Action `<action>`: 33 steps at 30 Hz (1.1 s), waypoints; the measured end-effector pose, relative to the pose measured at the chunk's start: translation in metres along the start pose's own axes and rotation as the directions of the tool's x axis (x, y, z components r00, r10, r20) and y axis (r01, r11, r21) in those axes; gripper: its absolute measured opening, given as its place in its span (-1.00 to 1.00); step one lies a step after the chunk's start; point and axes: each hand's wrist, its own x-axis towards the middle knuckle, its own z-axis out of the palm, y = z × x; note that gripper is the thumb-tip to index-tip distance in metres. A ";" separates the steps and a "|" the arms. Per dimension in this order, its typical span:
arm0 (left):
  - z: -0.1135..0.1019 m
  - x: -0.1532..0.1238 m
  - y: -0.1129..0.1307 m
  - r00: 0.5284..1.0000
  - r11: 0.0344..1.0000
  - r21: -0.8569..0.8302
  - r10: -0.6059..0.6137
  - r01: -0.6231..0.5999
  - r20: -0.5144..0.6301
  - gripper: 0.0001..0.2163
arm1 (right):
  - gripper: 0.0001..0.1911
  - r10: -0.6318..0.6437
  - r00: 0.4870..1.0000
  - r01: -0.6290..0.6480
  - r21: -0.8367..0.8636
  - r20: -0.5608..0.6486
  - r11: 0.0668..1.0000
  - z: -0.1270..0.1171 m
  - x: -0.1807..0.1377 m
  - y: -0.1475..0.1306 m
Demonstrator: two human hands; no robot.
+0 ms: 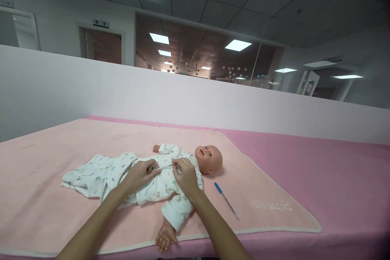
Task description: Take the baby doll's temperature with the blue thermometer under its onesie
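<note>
Peach blanket [252, 170], pale lettering [272, 206] illegible; bald doll [211, 160], left hand [141, 175] and right hand [186, 176] pinching its printed shirt [165, 183]

A bald doll [212, 159] lies supine on a pink blanket [262, 185]; white printed clothes [154, 190] cover its torso and arms.

The doll's [210, 160] feet are hidden by its clothes [163, 185]; which edge of cloth the left grip [141, 175] and right grip [186, 176] pinch, I cannot tell; forearms [97, 221] are cut off below, toward seven and five o'clock; the sign [100, 23] at ten o'clock is too blurred for reading.
</note>
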 end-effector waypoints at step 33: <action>0.014 0.002 -0.005 0.995 0.945 0.326 0.028 0.005 -0.098 -0.76 | -0.78 0.021 0.999 -0.021 -0.012 -0.027 1.000 0.005 -0.003 0.001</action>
